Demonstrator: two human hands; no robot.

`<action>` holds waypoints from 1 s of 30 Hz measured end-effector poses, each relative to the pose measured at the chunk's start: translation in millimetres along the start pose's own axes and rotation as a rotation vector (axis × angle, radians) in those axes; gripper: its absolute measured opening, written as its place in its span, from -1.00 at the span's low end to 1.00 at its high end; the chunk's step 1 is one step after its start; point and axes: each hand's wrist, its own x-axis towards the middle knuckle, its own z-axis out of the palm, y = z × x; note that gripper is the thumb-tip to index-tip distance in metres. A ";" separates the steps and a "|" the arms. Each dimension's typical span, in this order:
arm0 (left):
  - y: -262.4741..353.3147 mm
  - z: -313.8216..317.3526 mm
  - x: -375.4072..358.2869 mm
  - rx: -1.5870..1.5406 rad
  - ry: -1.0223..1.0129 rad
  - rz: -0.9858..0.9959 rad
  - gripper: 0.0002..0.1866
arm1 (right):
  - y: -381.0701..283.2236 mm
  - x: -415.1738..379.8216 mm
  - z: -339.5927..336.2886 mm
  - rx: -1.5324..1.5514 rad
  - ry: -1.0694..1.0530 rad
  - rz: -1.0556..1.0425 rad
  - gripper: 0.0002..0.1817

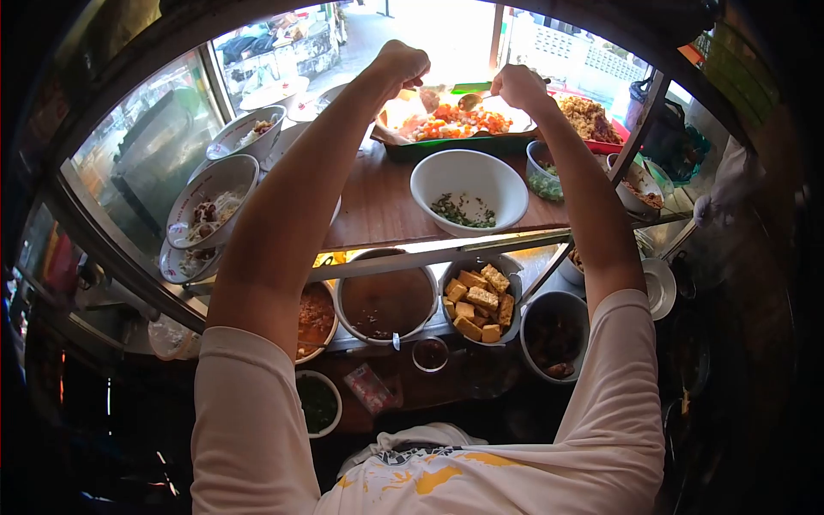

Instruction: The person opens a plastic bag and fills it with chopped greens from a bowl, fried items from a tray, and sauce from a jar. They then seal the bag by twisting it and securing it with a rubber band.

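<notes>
My left hand (pixel 403 65), fingers curled closed, is raised over the left side of a green-edged tray (pixel 455 148). What it holds, if anything, is hidden. My right hand (pixel 520 87) is closed around the handle of a metal spoon (pixel 469 101), whose bowl is over the tray's food. Chopped orange-red and white food (pixel 451 124) lies on a pale lining in the tray. Nearer me on the wooden shelf (pixel 369 202) stands a white bowl (pixel 469 180) with chopped greens in its bottom. Beside my right forearm is a clear tub (pixel 545 180) of green pieces.
Stacked bowls of noodles (pixel 213 206) stand at left. A red tray of brown crumbly food (pixel 588 120) is at right. Below the shelf are a pot of brown sauce (pixel 386 296), a pot of fried tofu chunks (pixel 482 302) and a pot of dark food (pixel 554 335). Glass panes surround the shelf.
</notes>
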 end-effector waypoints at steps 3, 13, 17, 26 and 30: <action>27.1 -12.0 -26.8 0.073 0.000 0.025 -0.64 | 13.9 16.9 47.0 -0.005 -0.109 -0.124 -0.77; 1.3 -85.0 -290.7 0.040 -0.162 0.295 -0.63 | -71.6 -88.5 -67.8 0.235 0.538 -0.836 -0.71; -45.9 -112.8 -412.1 -0.070 -0.218 0.136 -0.62 | -116.3 -215.4 -41.0 0.701 0.018 -0.594 -0.74; -135.2 -131.2 -614.0 -0.260 0.301 -0.595 -0.52 | -323.0 -400.2 196.2 0.796 -0.506 -0.809 -0.87; -155.2 -124.5 -646.9 -0.253 0.459 -0.702 -0.54 | -348.3 -424.1 239.4 0.653 -0.375 -0.893 -0.88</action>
